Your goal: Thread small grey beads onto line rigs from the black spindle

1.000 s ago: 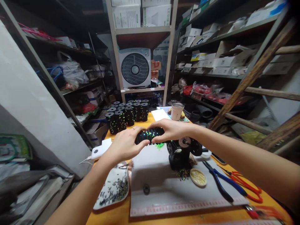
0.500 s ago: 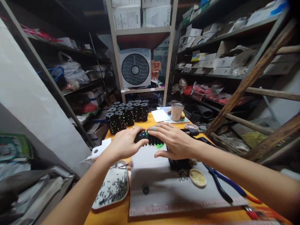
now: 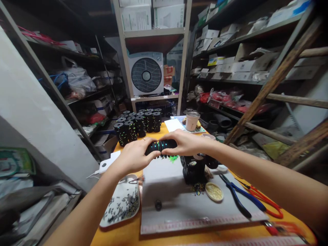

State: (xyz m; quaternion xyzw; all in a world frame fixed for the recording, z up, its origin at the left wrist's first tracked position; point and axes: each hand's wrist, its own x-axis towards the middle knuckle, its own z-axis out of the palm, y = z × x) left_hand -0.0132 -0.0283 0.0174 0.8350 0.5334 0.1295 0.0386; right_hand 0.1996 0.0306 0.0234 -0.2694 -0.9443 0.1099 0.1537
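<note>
A black ribbed roll (image 3: 161, 146) with a row of small bright dots is held level above the board's far edge. My left hand (image 3: 132, 153) closes round its left end, thumb below and fingers over the top. My right hand (image 3: 183, 143) grips the other end the same way, its thumb near the left one. Bright green bits (image 3: 173, 158) show just below the roll. A black stand (image 3: 193, 171) is under my right wrist. Behind my hands stand several similar black rolls (image 3: 130, 128) with yellow-green specks.
A white tray (image 3: 112, 222) of small dark pieces lies at left. On the white board (image 3: 176, 212) are a small black ring (image 3: 158, 205), a dish (image 3: 214, 192) of pale bits and blue-handled pliers (image 3: 237, 194). A cup (image 3: 192, 121) stands at the back; a wooden ladder (image 3: 279, 75) leans at right.
My right hand, previously spread with its thumb apart, has drawn in and now wraps round the roll's right end. My left hand keeps its grip.
</note>
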